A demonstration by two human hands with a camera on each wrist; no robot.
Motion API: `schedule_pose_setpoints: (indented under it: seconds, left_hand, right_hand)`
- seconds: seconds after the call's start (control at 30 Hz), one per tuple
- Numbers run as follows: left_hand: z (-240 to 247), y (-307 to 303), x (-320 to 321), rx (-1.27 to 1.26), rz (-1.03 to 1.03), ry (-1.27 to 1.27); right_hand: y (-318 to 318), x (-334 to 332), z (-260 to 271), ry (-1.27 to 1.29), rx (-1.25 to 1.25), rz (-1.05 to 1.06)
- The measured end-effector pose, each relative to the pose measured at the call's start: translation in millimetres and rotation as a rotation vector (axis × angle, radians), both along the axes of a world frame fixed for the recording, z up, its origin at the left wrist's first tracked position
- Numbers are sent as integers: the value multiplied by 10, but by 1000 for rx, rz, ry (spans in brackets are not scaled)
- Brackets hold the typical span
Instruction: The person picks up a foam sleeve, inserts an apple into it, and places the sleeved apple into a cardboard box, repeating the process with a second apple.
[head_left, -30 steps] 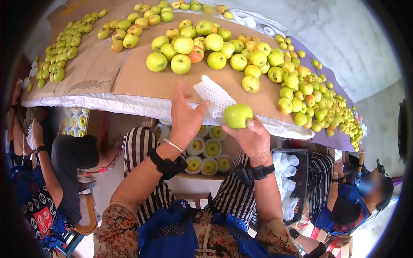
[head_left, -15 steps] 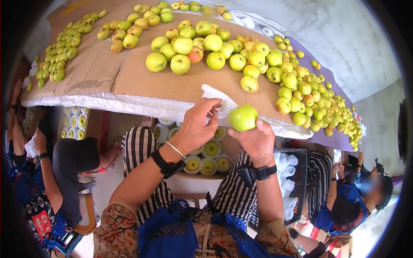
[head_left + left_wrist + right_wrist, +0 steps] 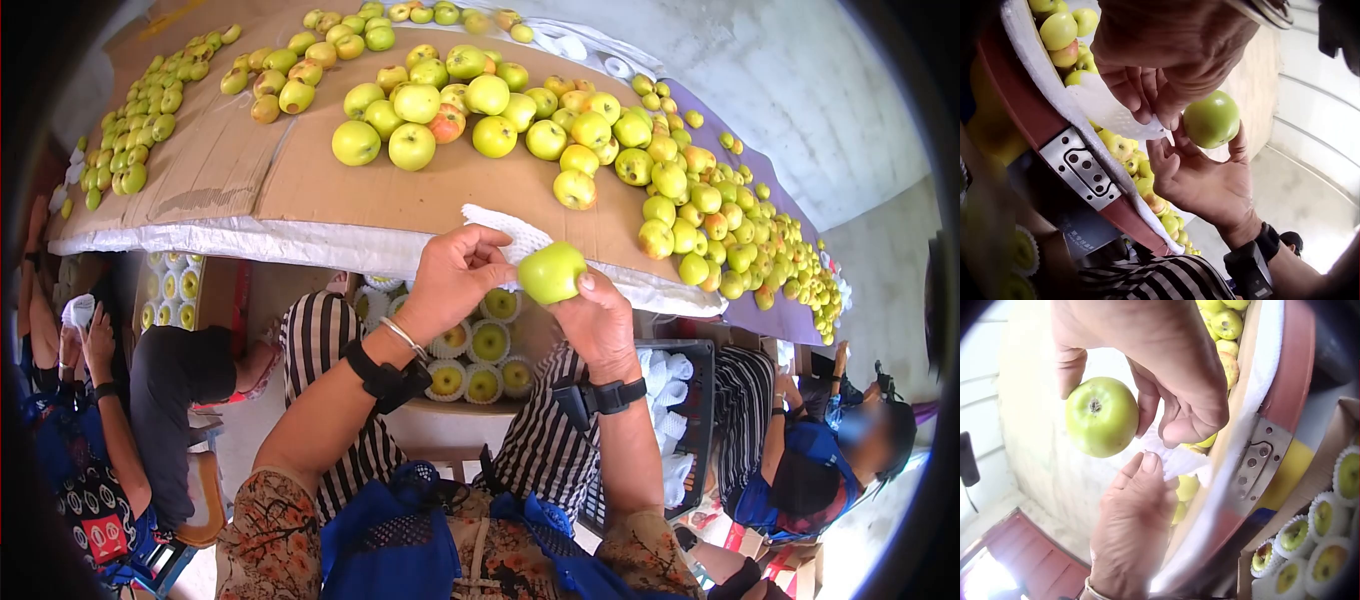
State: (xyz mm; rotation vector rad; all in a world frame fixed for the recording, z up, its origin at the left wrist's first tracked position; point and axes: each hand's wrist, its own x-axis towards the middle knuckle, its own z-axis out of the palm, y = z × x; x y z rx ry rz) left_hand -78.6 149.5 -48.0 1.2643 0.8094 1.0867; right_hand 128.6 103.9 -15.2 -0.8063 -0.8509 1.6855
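Observation:
My right hand [image 3: 598,325] holds a green apple [image 3: 552,272] between thumb and fingers, above the table's near edge. In the right wrist view the apple [image 3: 1102,417] has its brown, dimpled end towards the camera. The left hand [image 3: 455,280] is just left of it, thumb and fingertips pinching the end of a white foam net sleeve [image 3: 505,232]. As the left wrist view shows, the flattened sleeve [image 3: 1110,109] reaches away from the fingertips towards the apple pile. The curled lower fingers of my right hand [image 3: 1207,190] are right at the sleeve's pinched end.
Loose apples [image 3: 490,95] lie in heaps across the cardboard-covered table [image 3: 330,180]. Under its edge stands a box of sleeved apples [image 3: 485,385]. To the right, a dark crate [image 3: 705,430] holds white foam sleeves [image 3: 665,385]. Other people sit at both sides.
My left hand, earlier spread with its thumb at the sleeve, has closed in and now pinches the sleeve's end beside the apple. The apple shifted right, then back left, in the right hand.

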Motion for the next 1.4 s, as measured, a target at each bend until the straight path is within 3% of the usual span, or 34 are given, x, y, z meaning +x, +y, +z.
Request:
schedule_pose_setpoints:
  seconds: [0.07, 0.17, 0.47, 0.77, 0.87, 1.07, 1.4]
  left_hand:
    - [-46, 52, -35, -110, -44, -142]
    - [9, 78, -127, -184, -69, -84]
    - [68, -55, 5, 190, 16, 254]
    - [77, -68, 6, 266, 3, 285]
    - [-52, -19, 7, 115, -51, 127]
    - [91, -129, 53, 245, -24, 221]
    - [49, -7, -13, -75, -212, -33]
  right_hand:
    - [0, 66, -48, 66, -40, -33]
    - [-46, 107, -19, 98, -66, -29]
    - [-67, 82, 68, 73, -68, 46]
    - [-52, 172, 35, 75, -47, 88]
    - [-73, 157, 73, 41, -40, 103]
    - [-85, 175, 65, 41, -57, 83]
    - [-79, 303, -18, 67, -52, 83]
